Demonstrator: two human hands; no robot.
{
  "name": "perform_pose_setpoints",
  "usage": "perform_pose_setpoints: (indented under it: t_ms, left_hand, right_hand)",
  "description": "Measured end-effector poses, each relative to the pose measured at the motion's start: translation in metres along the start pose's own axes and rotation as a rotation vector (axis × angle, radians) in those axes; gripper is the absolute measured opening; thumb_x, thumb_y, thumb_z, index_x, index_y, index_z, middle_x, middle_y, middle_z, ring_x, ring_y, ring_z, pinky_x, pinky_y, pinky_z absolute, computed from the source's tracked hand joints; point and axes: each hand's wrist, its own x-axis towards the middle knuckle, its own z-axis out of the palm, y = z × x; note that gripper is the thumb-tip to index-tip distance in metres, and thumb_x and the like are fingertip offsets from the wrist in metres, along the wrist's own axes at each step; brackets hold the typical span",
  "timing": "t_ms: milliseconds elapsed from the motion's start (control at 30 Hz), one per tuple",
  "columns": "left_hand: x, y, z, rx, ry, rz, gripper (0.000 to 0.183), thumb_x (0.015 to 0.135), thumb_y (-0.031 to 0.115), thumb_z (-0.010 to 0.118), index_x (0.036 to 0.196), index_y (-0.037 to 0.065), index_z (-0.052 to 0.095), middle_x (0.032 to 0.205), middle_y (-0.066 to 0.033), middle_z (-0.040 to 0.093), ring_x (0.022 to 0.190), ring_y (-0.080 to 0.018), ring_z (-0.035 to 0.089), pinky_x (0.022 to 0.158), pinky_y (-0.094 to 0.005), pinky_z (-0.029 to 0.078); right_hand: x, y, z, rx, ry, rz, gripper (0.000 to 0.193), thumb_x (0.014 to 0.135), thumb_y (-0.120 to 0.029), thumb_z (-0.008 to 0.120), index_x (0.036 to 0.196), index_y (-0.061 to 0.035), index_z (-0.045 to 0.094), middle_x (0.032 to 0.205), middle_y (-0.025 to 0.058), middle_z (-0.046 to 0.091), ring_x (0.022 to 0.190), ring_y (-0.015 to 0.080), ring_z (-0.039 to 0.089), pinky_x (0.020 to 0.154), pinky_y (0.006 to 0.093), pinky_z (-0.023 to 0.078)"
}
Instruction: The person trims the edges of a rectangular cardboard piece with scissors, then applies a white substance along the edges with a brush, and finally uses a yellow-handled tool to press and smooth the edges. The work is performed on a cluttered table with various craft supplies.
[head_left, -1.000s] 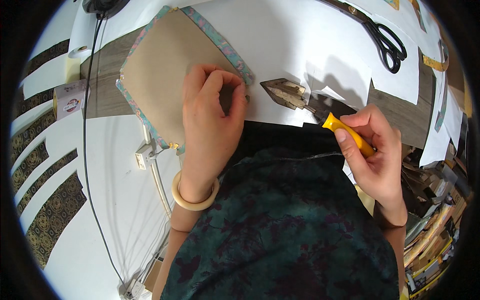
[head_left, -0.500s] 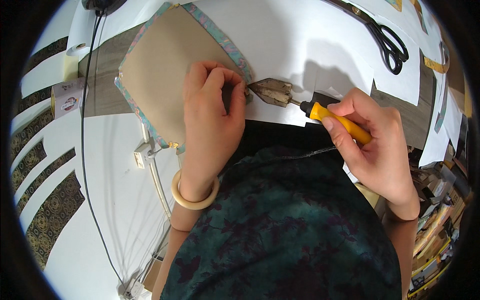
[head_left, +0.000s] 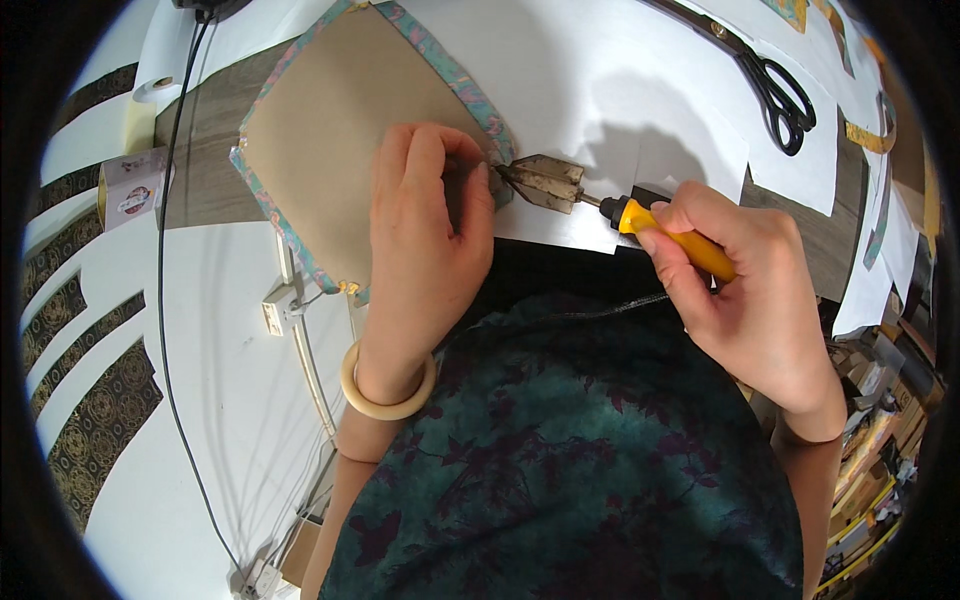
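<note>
A tan panel point(head_left: 345, 130), edged with a folded border of teal and pink patterned fabric point(head_left: 440, 75), lies on the table left of centre. My left hand point(head_left: 430, 210), with a cream bangle on its wrist, rests over the panel's right part. Its thumb and fingers are pinched at the panel's right corner, hiding what is between them. My right hand point(head_left: 745, 280) grips the yellow handle of a small pointed iron-like tool point(head_left: 700, 250). The tool's worn, arrow-shaped metal head points left, with its tip at the same corner, close to my left fingertips.
Black-handled scissors point(head_left: 785, 105) lie on white paper point(head_left: 640, 60) at the far right. A dark cable point(head_left: 165, 300) runs down the left side, near a white plug point(head_left: 280, 310) and strips of black-gold patterned material point(head_left: 105, 440). Cluttered boxes point(head_left: 880, 450) stand at lower right.
The panel and my left hand have shifted very slightly right in view. The tool's head has tilted a little, its tip still at the corner.
</note>
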Motion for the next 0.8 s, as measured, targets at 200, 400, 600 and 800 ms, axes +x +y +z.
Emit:
perform_pose_setpoints:
  t_ms: [200, 400, 600, 800]
  left_hand:
    - [-0.003, 0.002, -0.004, -0.062, -0.063, -0.032, 0.006, 0.079, -0.001, 0.064, 0.081, -0.002, 0.058, 0.095, -0.0118, 0.051, 0.081, -0.0248, 0.055, 0.069, -0.0332, 0.047]
    - [-0.005, 0.003, -0.001, -0.002, -0.057, 0.021, 0.009, 0.079, 0.000, 0.067, 0.081, -0.002, 0.059, 0.095, -0.0112, 0.050, 0.080, -0.0230, 0.056, 0.066, -0.0321, 0.047]
    - [-0.004, -0.002, 0.002, -0.011, -0.039, 0.020, 0.008, 0.078, -0.002, 0.066, 0.081, -0.001, 0.058, 0.094, -0.0117, 0.051, 0.087, -0.0277, 0.052, 0.074, -0.0364, 0.045]
    - [-0.003, -0.002, 0.001, 0.016, -0.036, 0.048, 0.008, 0.078, -0.003, 0.064, 0.082, -0.001, 0.058, 0.095, -0.0121, 0.052, 0.087, -0.0288, 0.052, 0.075, -0.0364, 0.044]
  right_hand:
    - [-0.006, -0.001, -0.002, 0.045, 0.072, 0.025, 0.012, 0.087, 0.001, 0.065, 0.082, 0.0019, 0.054, 0.064, 0.0063, 0.056, 0.052, 0.0084, 0.047, 0.051, 0.0218, 0.039]
    - [-0.022, 0.004, -0.005, 0.135, 0.088, 0.173, 0.010, 0.088, 0.001, 0.065, 0.084, 0.0038, 0.056, 0.063, 0.0024, 0.057, 0.057, 0.0035, 0.049, 0.054, 0.0179, 0.039]
    - [-0.022, 0.006, 0.000, 0.176, 0.085, 0.158, 0.010, 0.088, 0.001, 0.064, 0.083, 0.0027, 0.055, 0.063, 0.0017, 0.056, 0.057, 0.0032, 0.049, 0.054, 0.0182, 0.039]
    - [-0.018, 0.006, -0.001, 0.112, 0.062, 0.126, 0.011, 0.087, 0.002, 0.065, 0.083, 0.0026, 0.054, 0.064, 0.0042, 0.058, 0.058, 0.0035, 0.050, 0.054, 0.0189, 0.039]
